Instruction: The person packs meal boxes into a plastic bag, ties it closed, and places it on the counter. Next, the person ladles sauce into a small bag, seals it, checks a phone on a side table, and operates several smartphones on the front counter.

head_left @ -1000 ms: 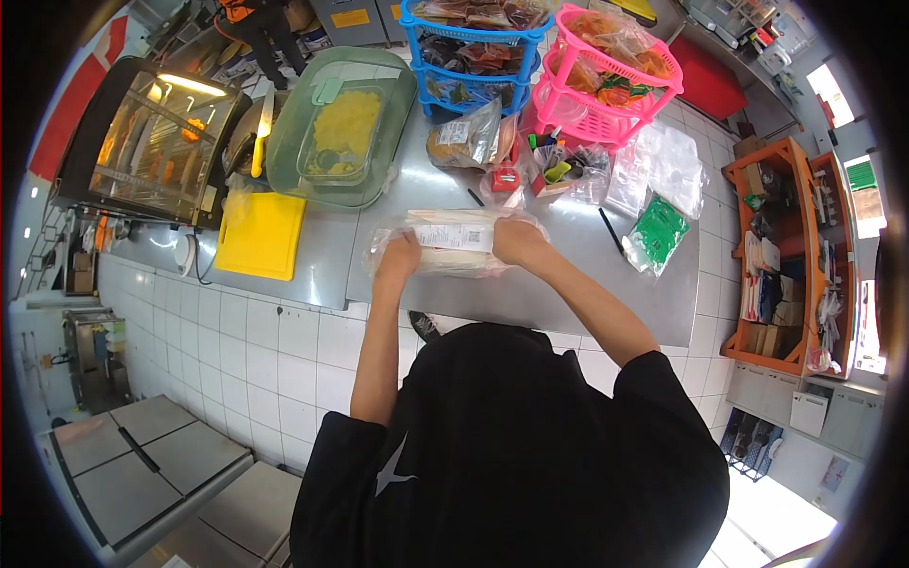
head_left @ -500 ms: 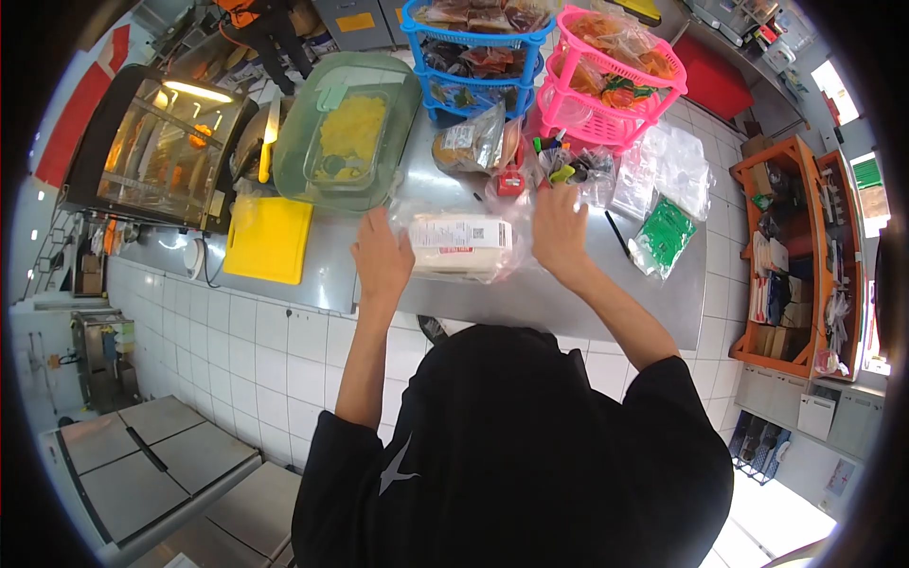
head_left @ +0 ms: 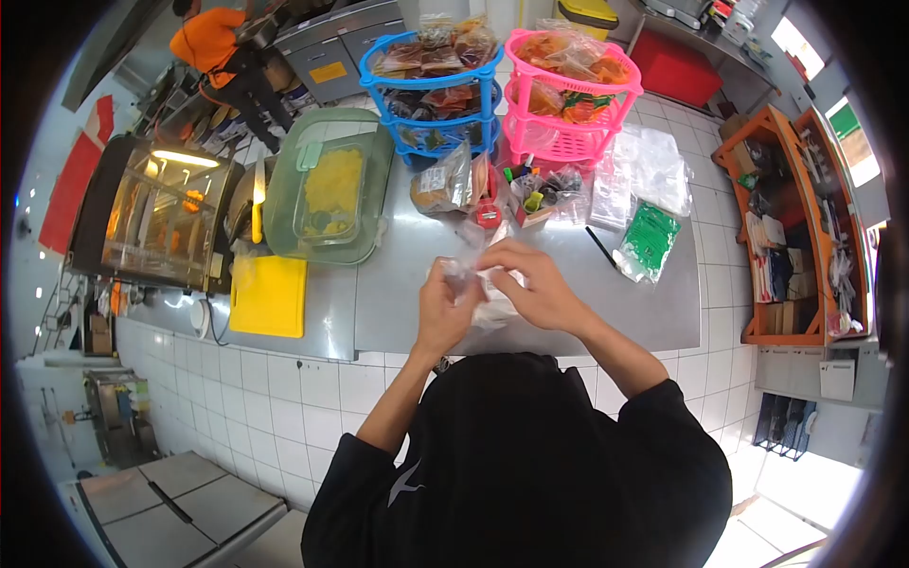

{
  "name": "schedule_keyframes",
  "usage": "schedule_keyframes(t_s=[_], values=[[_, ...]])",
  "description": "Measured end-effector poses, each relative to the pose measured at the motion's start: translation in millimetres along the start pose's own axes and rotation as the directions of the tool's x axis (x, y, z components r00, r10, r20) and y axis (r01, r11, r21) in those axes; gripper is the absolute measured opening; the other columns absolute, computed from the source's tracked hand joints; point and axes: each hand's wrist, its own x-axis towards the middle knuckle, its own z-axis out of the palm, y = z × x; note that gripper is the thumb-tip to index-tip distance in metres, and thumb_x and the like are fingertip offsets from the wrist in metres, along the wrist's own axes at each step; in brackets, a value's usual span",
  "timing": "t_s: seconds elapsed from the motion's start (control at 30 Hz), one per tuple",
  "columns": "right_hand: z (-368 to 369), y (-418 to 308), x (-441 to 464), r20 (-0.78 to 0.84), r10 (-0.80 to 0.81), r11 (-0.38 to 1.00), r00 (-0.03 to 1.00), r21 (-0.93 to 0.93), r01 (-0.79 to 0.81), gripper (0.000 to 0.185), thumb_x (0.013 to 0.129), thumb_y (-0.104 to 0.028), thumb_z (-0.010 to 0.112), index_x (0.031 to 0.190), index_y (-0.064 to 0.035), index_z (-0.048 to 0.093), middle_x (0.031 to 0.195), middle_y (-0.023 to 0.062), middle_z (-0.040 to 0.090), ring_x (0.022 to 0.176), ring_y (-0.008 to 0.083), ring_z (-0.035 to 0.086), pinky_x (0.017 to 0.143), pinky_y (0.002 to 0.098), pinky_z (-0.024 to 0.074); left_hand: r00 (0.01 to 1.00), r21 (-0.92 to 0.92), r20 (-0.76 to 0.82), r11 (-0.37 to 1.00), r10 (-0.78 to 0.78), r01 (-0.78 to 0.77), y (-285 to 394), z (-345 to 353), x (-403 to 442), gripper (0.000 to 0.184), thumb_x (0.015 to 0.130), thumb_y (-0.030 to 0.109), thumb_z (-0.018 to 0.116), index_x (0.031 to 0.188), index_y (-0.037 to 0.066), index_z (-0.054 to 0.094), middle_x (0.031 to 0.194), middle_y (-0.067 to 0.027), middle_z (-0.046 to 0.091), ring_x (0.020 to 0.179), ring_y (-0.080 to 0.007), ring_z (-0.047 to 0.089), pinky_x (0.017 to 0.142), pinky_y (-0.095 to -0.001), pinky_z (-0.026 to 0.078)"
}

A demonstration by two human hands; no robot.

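A clear plastic bag (head_left: 496,305) with a white package in it is at the front of the steel table, partly hidden by my hands. My left hand (head_left: 443,310) is closed on the gathered plastic at its left side. From the right, my right hand (head_left: 538,292) grips the plastic near the top with bent fingers. The two hands almost touch. Just beyond them lie a small red object (head_left: 488,216) and a clear bag of brown food (head_left: 443,186). Markers (head_left: 532,201) stand beside these.
Blue tiered basket (head_left: 431,95) and pink tiered basket (head_left: 568,104) hold bagged food at the back. Leftward are a green tub (head_left: 279,208), a yellow cutting board (head_left: 269,295), a knife (head_left: 258,204) and a glass warmer (head_left: 161,213). A green packet (head_left: 650,242) lies right. A person in orange (head_left: 210,43) stands behind.
My hands have come together from either side of the bag, and its plastic is now gathered between them. The labelled face is now mostly covered. The camera view has shifted, showing more of the person behind.
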Motion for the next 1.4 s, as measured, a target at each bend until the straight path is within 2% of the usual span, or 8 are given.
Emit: schedule_keyframes(t_s=[0.2, 0.4, 0.5, 0.67, 1.03, 1.2, 1.33, 1.4], values=[[8.8, 110.1, -44.1, 0.117, -0.112, 0.914, 0.987, -0.379, 0.149, 0.109, 0.073, -0.034, 0.085, 0.156, 0.0005, 0.023, 0.161, 0.0238, 0.023, 0.152, 0.0418, 0.017, 0.122, 0.0459, 0.0230, 0.989, 0.023, 0.149, 1.000, -0.009, 0.005, -12.7, 33.4, -5.7, 0.018, 0.094, 0.006, 0.063, 0.106, 0.000, 0.051, 0.084, -0.0060, 0.061, 0.073, -0.0169, 0.062, 0.065, -0.0329, 0.049], [54.2, 175.7, -38.6, -0.123, -0.266, 0.949, 0.956, 0.141, 0.282, 0.050, 0.087, -0.030, 0.078, 0.121, -0.0010, 0.056, 0.134, 0.0177, 0.058, 0.129, 0.0285, 0.051, 0.113, 0.0433, 0.0369, 0.918, 0.414, 0.382, 0.908, -0.109, -0.065, 3.6, 58.8, -22.2, 0.040, 0.089, 0.018, 0.071, 0.119, 0.000, 0.053, 0.110, -0.0182, 0.060, 0.102, -0.0310, 0.063, 0.087, -0.0379, 0.050], [63.0, 178.7, -50.5, -0.074, 0.287, 0.645, 0.955, 0.752, -0.136, 0.014, 0.093, -0.015, 0.065, 0.094, -0.0041, 0.058, 0.099, 0.0040, 0.065, 0.094, 0.0154, 0.062, 0.084, 0.0303, 0.0518, 0.920, 0.539, 0.393, 0.805, 0.018, -0.246, 26.8, 28.2, -22.6, 0.054, 0.088, 0.023, 0.074, 0.129, 0.000, 0.049, 0.130, -0.0227, 0.053, 0.114, -0.0345, 0.058, 0.097, -0.0405, 0.047], [67.1, 136.2, -38.6, -0.147, 0.369, 0.776, 0.918, 0.592, -0.217, 0.028, 0.099, -0.027, 0.062, 0.085, -0.0035, 0.058, 0.080, 0.0041, 0.059, 0.083, 0.0140, 0.058, 0.077, 0.0304, 0.0483, 0.973, 0.946, 0.214, 0.268, -0.092, -0.183, -83.2, 26.2, -52.1, 0.075, 0.091, 0.035, 0.070, 0.147, -0.001, 0.033, 0.150, -0.0239, 0.036, 0.133, -0.0395, 0.038, 0.112, -0.0513, 0.029], [8.3, 105.4, -33.1, -0.084, -0.093, 0.967, 0.992, 0.230, 0.110, 0.038, 0.102, -0.039, 0.055, 0.110, -0.0030, 0.060, 0.092, 0.0062, 0.061, 0.092, 0.0204, 0.058, 0.088, 0.0350, 0.0455, 0.989, 0.055, 0.141, 0.998, -0.044, 0.036, -205.5, 53.0, -14.4, 0.047, 0.097, 0.036, 0.061, 0.126, 0.001, 0.052, 0.134, -0.0173, 0.053, 0.127, -0.0326, 0.048, 0.112, -0.0447, 0.028], [-80.7, 216.7, -43.5, -0.397, 0.301, 0.907, 0.867, 0.401, -0.132, 0.048, 0.106, -0.048, 0.044, 0.124, -0.0056, 0.058, 0.105, 0.0064, 0.063, 0.096, 0.0194, 0.062, 0.088, 0.0364, 0.0488, 0.988, 0.139, 0.144, 0.989, -0.064, 0.044, -102.1, 36.6, 10.3, 0.041, 0.107, 0.034, 0.044, 0.088, 0.001, 0.059, 0.104, -0.0103, 0.063, 0.103, -0.0201, 0.057, 0.097, -0.0320, 0.038], [-43.7, 241.2, -65.2, 0.492, 0.558, 0.393, 0.669, 0.554, -0.734, 0.038, 0.106, -0.033, 0.049, 0.131, -0.0055, 0.058, 0.120, 0.0079, 0.064, 0.109, 0.0186, 0.063, 0.093, 0.0365, 0.0505, 0.967, 0.179, 0.253, 0.982, 0.013, -0.060, 2.3, 33.0, 24.3, 0.056, 0.109, 0.045, 0.038, 0.077, 0.001, 0.054, 0.100, -0.0115, 0.064, 0.101, -0.0231, 0.058, 0.094, -0.0353, 0.039], [-9.1, 213.7, -52.5, 0.322, 0.090, 0.732, 0.942, 0.620, -0.282, 0.046, 0.101, -0.030, 0.057, 0.139, -0.0063, 0.053, 0.133, 0.0095, 0.059, 0.121, 0.0199, 0.058, 0.103, 0.0380, 0.0471, 0.925, 0.202, 0.368, 0.963, 0.096, -0.180, 54.9, 38.9, 32.3, 0.061, 0.108, 0.050, 0.037, 0.073, 0.002, 0.053, 0.101, -0.0117, 0.063, 0.104, -0.0267, 0.058, 0.096, -0.0377, 0.039]])
